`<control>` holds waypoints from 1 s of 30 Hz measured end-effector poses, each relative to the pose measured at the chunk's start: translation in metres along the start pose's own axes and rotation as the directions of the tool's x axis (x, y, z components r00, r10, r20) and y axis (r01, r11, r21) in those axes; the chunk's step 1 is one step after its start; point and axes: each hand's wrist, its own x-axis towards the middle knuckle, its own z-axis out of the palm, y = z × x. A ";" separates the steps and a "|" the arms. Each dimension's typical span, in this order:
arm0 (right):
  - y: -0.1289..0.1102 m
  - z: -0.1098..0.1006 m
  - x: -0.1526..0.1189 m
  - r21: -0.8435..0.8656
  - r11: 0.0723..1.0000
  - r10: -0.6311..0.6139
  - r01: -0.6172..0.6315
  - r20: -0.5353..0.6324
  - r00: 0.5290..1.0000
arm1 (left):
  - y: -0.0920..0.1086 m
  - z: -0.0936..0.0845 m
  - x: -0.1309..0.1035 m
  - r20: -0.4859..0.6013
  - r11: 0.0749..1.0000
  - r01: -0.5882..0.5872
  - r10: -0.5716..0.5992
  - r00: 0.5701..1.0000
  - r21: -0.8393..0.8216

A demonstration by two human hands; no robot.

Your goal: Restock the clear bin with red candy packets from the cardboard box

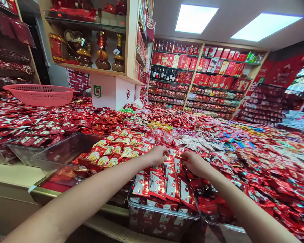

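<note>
My left hand (158, 155) is over the back of a clear plastic bin (164, 216), its fingers curled together at the packets; what they pinch, if anything, is hidden. Just to its right, my right hand (194, 164) has its thumb and fingers closed on the edge of a red-and-white snack packet (178, 166). Similar snack packets (157, 185) stand in neat overlapping rows in the bin under both hands. Left of them, red packets with a yellow picture (112, 148) are lined up in rows in another bin.
Heaps of loose wrapped sweets (263, 168) spread to the right and back. A mostly bare clear bin (66, 150) and a pink basket (39, 94) are on the left. A white pillar (105, 91) rises behind, below a display cabinet (131, 40). Stocked shelves (202, 77) line the back wall.
</note>
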 end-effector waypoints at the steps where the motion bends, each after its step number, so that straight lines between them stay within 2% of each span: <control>1: 0.001 0.000 0.001 0.024 1.000 0.008 -0.008 0.020 1.000 | 0.000 0.000 0.000 0.003 1.000 0.001 -0.001 1.000 0.001; 5: 0.005 -0.004 0.006 0.144 0.986 0.070 -0.086 0.108 0.992 | 0.003 -0.003 -0.001 0.013 1.000 0.009 -0.009 1.000 0.012; 8: 0.006 -0.008 0.007 0.224 0.965 0.107 -0.134 0.128 0.986 | 0.005 -0.005 -0.002 0.019 1.000 0.003 -0.003 1.000 0.021; 13: 0.004 -0.009 0.005 0.296 0.941 0.104 -0.161 0.200 0.974 | 0.003 -0.004 -0.002 0.028 0.999 -0.007 0.006 1.000 0.031; 21: 0.005 -0.013 0.007 0.284 0.935 0.120 -0.211 0.308 0.944 | 0.006 -0.003 -0.005 -0.050 0.997 -0.003 0.008 0.999 0.083; 27: 0.003 -0.003 0.005 0.215 0.959 0.117 -0.186 0.297 0.948 | 0.006 -0.002 -0.006 -0.044 0.997 -0.010 0.014 0.999 0.079; 30: 0.004 -0.002 0.003 0.164 0.977 0.094 -0.137 0.248 0.964 | 0.008 -0.002 -0.006 -0.053 0.997 -0.025 0.029 0.998 0.068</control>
